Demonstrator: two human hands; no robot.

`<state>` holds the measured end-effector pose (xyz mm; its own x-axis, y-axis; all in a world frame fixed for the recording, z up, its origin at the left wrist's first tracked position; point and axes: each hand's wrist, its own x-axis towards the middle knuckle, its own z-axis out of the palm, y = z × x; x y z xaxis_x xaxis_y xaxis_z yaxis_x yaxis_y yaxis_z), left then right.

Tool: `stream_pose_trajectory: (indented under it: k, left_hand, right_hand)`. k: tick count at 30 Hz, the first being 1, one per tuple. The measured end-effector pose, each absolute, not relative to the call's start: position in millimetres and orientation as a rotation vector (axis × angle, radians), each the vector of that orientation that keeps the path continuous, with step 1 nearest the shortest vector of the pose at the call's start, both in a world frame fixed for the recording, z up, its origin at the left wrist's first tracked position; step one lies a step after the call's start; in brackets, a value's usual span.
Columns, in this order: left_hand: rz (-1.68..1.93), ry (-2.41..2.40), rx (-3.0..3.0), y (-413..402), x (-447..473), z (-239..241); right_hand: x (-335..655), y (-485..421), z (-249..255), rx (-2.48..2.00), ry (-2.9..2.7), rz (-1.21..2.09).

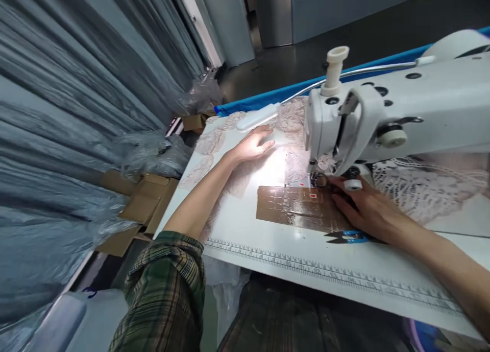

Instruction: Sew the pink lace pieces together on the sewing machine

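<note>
Workshop corner: grey plastic sheeting (pixel 69 86) hangs along the left, cardboard boxes (pixel 141 198) on the floor below it. White tabletop (pixel 245 224) with a printed ruler strip (pixel 325 273) along its near edge; a brown taped patch (pixel 294 209) lies in front of the needle area. White sewing machine (pixel 383 117) stands at the right, its lamp (pixel 258 118) lighting the work.

Pale lace fabric (pixel 291 117) lies spread under and beyond the machine head, running off right.

Left hand (pixel 252 145) is open, palm down, fingers flat on the lace to the left of the needle, likely to keep the cloth smooth and taut. Right hand (pixel 367 209) rests on the near side of the presser foot (pixel 319 178), fingers loosely curled and pressing the fabric edge, probably steering it; it grips nothing that I can make out. Small blue-handled snips (pixel 350 236) lie just beside its wrist, within easy reach.
</note>
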<state>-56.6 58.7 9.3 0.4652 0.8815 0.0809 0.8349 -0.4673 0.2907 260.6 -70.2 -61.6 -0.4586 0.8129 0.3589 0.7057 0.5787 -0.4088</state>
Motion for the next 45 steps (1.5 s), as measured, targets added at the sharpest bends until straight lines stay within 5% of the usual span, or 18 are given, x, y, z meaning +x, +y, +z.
stream_pose_trajectory:
  k: [6, 12, 23, 37, 45]
  left_hand:
    - [0.348, 1.679, 2.328, -25.0, -109.1, 42.3]
    - [0.258, 1.621, 2.234, -85.2, -116.8, 21.3]
    - [0.718, 1.642, 2.257, -100.3, -100.7, -2.7]
    - [0.453, 1.125, 2.637, -140.8, -3.0, -34.2]
    - [0.710, 1.099, 2.582, -157.6, -6.6, -48.8]
  right_hand:
    - [257.1, -71.9, -74.4, -1.120, -2.350, 0.164]
    - [256.8, -72.5, -75.9, -1.130, -2.340, 0.116]
    - [259.5, -68.8, -71.2, -1.220, -2.374, 0.166]
    - [263.6, -66.0, -69.8, -1.249, -2.398, 0.125]
    - [271.9, -60.7, -75.3, -1.185, -2.411, 0.129]
